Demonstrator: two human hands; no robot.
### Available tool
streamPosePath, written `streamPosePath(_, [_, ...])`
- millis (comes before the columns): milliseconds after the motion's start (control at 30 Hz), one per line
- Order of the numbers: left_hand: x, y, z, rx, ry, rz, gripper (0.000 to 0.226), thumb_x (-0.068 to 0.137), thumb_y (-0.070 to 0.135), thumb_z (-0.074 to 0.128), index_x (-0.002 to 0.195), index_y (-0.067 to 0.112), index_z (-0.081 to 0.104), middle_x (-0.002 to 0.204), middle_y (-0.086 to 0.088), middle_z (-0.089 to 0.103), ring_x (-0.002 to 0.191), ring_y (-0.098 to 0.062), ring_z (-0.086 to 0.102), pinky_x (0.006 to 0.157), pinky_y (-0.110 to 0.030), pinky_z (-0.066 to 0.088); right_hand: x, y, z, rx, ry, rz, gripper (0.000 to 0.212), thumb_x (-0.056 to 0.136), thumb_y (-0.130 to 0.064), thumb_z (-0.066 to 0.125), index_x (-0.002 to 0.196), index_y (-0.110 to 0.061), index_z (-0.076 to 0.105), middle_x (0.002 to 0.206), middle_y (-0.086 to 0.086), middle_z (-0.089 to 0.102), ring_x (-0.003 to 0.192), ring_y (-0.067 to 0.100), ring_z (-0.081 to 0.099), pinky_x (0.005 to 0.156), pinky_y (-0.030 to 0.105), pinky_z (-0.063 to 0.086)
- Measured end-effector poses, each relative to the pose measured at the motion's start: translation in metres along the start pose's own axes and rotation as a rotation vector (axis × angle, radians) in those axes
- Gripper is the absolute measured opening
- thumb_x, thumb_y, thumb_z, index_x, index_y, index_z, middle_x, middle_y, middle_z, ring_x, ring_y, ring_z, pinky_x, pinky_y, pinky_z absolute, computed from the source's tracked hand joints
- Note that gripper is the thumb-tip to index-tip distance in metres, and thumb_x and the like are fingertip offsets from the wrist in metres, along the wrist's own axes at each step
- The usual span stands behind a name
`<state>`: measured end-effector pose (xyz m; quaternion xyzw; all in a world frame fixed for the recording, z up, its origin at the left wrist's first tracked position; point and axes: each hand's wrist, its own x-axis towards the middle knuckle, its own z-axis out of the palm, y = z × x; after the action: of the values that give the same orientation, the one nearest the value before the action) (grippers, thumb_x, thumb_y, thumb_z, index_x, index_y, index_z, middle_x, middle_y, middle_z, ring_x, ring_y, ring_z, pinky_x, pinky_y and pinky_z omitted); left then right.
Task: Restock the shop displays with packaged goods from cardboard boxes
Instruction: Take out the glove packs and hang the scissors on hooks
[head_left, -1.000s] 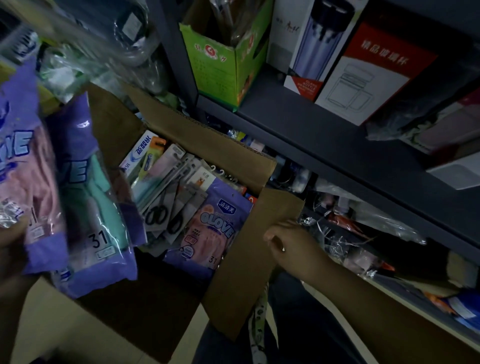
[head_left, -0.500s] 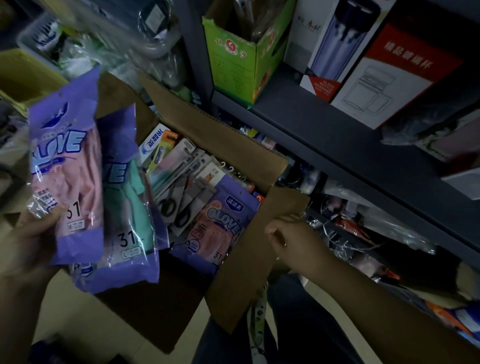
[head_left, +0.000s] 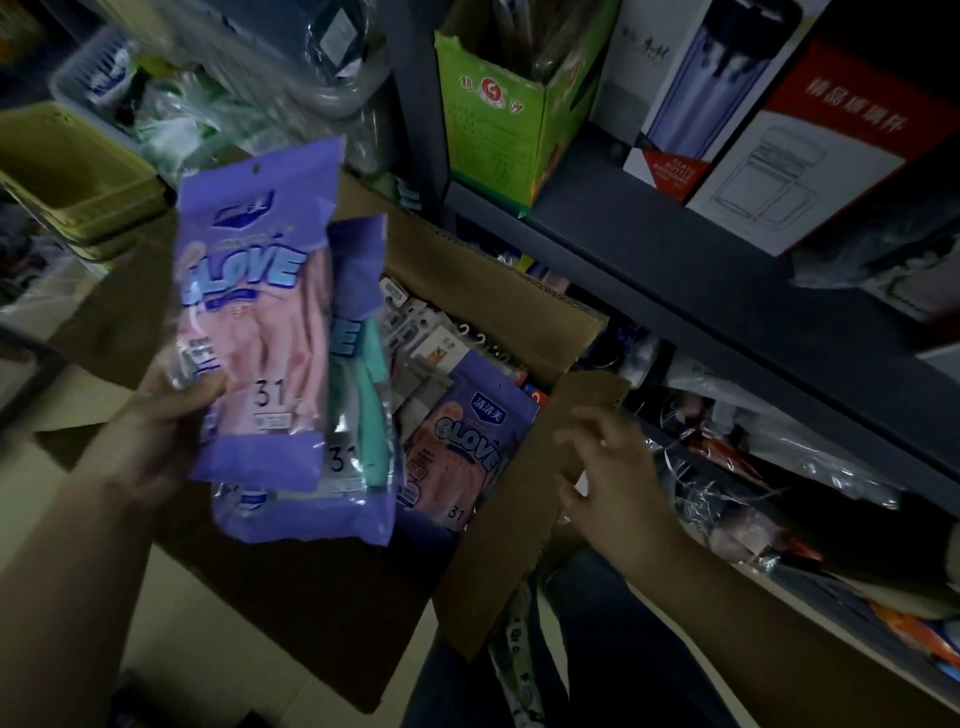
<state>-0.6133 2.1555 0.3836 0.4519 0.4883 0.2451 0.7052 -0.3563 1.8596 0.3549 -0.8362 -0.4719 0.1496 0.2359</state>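
Note:
My left hand (head_left: 156, 431) grips two purple glove packs above the open cardboard box (head_left: 483, 280): a pink-glove pack (head_left: 260, 322) in front and a teal-glove pack (head_left: 358, 415) behind it. Another pink glove pack (head_left: 462, 447) lies inside the box beside carded scissors and small tools (head_left: 415, 338). My right hand (head_left: 608, 467) hovers at the box's right flap (head_left: 524, 519) with fingers spread, holding nothing.
A dark metal shelf (head_left: 727, 280) runs along the right with a green carton (head_left: 493, 119) and boxed glass bottles (head_left: 810, 145) on it. Wrapped goods crowd the lower shelf (head_left: 779, 467). A yellow basket (head_left: 67, 171) sits at the left. My knee is below the box.
My left hand has brought the two glove packs rightward, over the box. My right hand has uncurled its fingers and lifted slightly at the flap.

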Motion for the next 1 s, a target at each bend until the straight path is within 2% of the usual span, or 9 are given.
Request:
streamPosePath(67, [-0.005,0.011,0.037,0.045,-0.146,-0.049,0.036,0.088,-0.007,0.044,0.086,0.017,0.071,0.071,0.007,0.073,0.063,-0.003,0.069,0.060,-0.020,0.058,-0.003,0.001,0.002,-0.012,0.023,0.136,0.062,0.062,0.002,0.075,0.120,-0.010,0.057,0.126,0.016,0.048,0.115,0.028,0.040,0.090,0.035,0.037])
streamPosePath(133, [0.000,0.008,0.057,0.091,-0.272,-0.128,0.022,0.076,0.000,0.060,0.089,0.015,0.068,0.072,0.003,0.073,0.061,-0.007,0.069,0.059,-0.022,0.058,-0.005,0.002,0.003,-0.005,0.022,0.234,0.066,0.068,0.001,0.072,0.130,-0.007,0.051,0.128,0.016,0.040,0.117,0.030,0.039,0.090,0.033,0.035])
streamPosePath(200, [0.014,-0.016,0.056,0.194,-0.211,-0.262,0.027,0.067,0.001,0.069,0.091,0.014,0.069,0.067,0.002,0.072,0.056,-0.009,0.066,0.053,-0.021,0.055,-0.004,0.001,0.004,-0.042,0.005,0.248,0.064,0.069,0.000,0.072,0.130,-0.007,0.052,0.126,0.016,0.041,0.114,0.028,0.035,0.091,0.039,0.041])
streamPosePath(333, [0.020,-0.063,0.069,0.502,-0.068,-0.404,0.030,0.083,-0.010,0.061,0.101,0.014,0.058,0.079,-0.012,0.068,0.055,-0.011,0.065,0.053,-0.022,0.054,0.002,0.001,0.004,-0.084,0.000,0.201,0.056,0.065,0.000,0.075,0.118,-0.008,0.060,0.119,0.016,0.049,0.108,0.027,0.035,0.085,0.044,0.047])
streamPosePath(433, [0.021,-0.084,0.070,0.898,-0.075,-0.353,0.048,0.076,0.008,0.076,0.116,0.007,0.051,0.104,-0.012,0.059,0.095,-0.026,0.063,0.082,-0.033,0.051,0.005,0.001,0.003,-0.053,0.007,0.166,0.054,0.062,0.001,0.076,0.113,-0.007,0.063,0.117,0.016,0.052,0.108,0.026,0.036,0.083,0.036,0.042])
streamPosePath(533, [0.019,-0.088,0.074,1.082,-0.121,-0.307,0.068,0.071,0.024,0.077,0.126,-0.002,0.047,0.113,-0.019,0.059,0.110,-0.033,0.058,0.088,-0.034,0.044,0.005,0.005,0.005,-0.089,0.029,0.129,0.052,0.057,0.002,0.080,0.107,-0.006,0.066,0.111,0.016,0.057,0.105,0.024,0.034,0.081,0.036,0.043])
streamPosePath(633, [0.017,-0.082,0.076,1.172,-0.098,-0.288,0.035,0.083,0.016,0.070,0.112,0.001,0.060,0.106,-0.015,0.063,0.104,-0.028,0.061,0.079,-0.028,0.043,0.008,0.006,0.005,-0.100,0.032,0.107,0.047,0.057,0.002,0.080,0.102,-0.006,0.068,0.106,0.015,0.061,0.104,0.024,0.035,0.080,0.040,0.047])
streamPosePath(867, [-0.006,-0.062,0.061,1.134,0.010,-0.023,0.035,0.086,0.016,0.064,0.119,0.010,0.054,0.103,-0.010,0.062,0.096,-0.030,0.062,0.079,-0.032,0.045,0.027,-0.003,-0.002,-0.167,0.105,-0.035,0.031,0.064,-0.010,0.065,0.094,-0.009,0.066,0.101,0.008,0.059,0.092,0.021,0.041,0.073,0.043,0.048])
streamPosePath(1000, [-0.038,-0.055,0.055,1.073,0.102,0.078,0.030,0.087,0.016,0.062,0.116,0.011,0.057,0.102,-0.007,0.064,0.085,-0.025,0.062,0.077,-0.032,0.049,0.042,-0.020,-0.004,-0.144,0.013,-0.147,0.029,0.077,-0.017,0.047,0.103,-0.013,0.061,0.105,0.004,0.055,0.091,0.025,0.059,0.077,0.040,0.051])
